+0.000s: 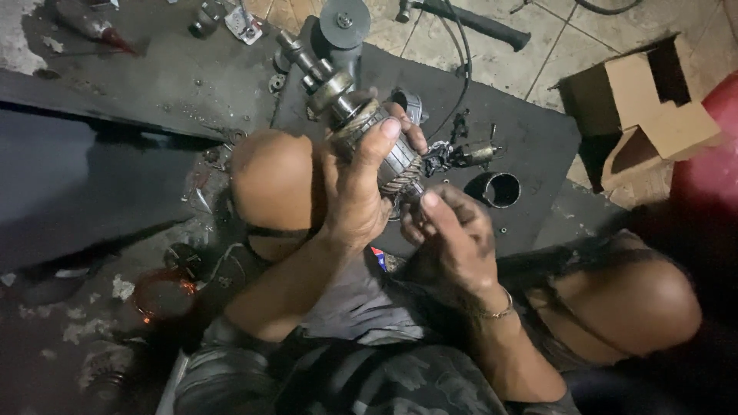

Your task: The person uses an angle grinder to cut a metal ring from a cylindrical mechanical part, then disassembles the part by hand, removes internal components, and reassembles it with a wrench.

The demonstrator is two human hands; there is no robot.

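Observation:
My left hand (357, 196) is wrapped around a grimy motor armature (361, 123), a metal rotor with copper windings and a stepped shaft that points up and away to the left. My right hand (450, 234) is at the lower end of the armature, its greasy fingers pinched at the winding end. Whether they hold a small part there is hidden. Both hands are above my bent knees. A thin metal bracelet (500, 311) circles my right wrist.
A dark mat (530, 138) lies on the tiled floor with small metal parts, a black ring-shaped sleeve (496, 188) and a small brush assembly (465, 154). An open cardboard box (646, 107) sits at the right. A black-handled tool (477, 21) lies at the top. A dark greasy slab (169, 77) fills the left.

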